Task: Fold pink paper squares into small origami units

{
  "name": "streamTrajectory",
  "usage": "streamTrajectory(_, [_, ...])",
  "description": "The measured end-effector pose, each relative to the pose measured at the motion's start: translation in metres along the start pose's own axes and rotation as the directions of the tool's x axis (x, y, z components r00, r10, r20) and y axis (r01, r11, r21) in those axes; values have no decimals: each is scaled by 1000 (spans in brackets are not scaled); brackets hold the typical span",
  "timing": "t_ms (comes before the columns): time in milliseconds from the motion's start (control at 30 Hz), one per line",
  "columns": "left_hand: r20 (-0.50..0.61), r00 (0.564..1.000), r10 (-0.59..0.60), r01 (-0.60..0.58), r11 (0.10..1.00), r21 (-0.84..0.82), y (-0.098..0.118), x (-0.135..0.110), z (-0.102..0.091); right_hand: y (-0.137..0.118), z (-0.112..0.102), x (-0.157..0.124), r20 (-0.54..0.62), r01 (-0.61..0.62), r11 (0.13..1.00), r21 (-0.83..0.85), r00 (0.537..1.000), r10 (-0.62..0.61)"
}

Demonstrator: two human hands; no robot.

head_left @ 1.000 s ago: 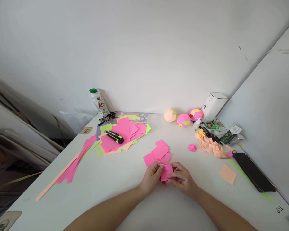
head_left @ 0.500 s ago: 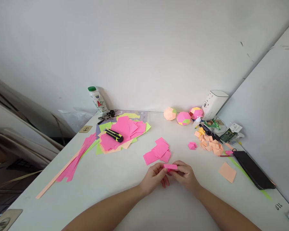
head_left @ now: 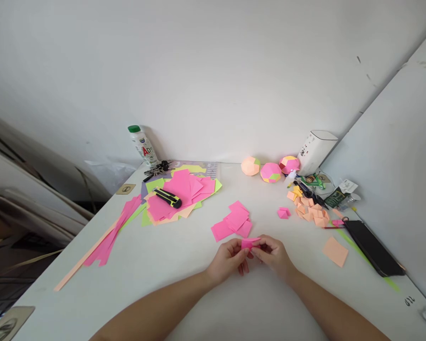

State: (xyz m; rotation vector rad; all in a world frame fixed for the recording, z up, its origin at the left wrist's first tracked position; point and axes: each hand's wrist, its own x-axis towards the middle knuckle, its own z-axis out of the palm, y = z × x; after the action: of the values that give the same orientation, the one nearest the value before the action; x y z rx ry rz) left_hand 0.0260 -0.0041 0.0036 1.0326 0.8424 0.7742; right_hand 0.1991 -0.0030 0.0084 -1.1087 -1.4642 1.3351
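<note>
Head view: left hand [head_left: 229,259] and right hand [head_left: 274,255] meet over the white table [head_left: 163,274], both pinching one small folded pink paper [head_left: 250,243] between fingertips. Loose pink squares [head_left: 233,222] lie just beyond; box cutter [head_left: 167,198] sits on the paper pile, far left.
</note>
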Motion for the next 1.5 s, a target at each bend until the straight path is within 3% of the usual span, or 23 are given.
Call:
streamTrajectory(767, [-25, 999, -44, 46, 996, 71, 3, 0, 3, -4, 2, -1, 47, 35, 999, 10, 998, -36])
streamTrajectory(1500, [23, 999, -36, 36, 999, 26, -2, 2, -2, 2, -1, -3, -6, -76, 997, -12, 997, 76])
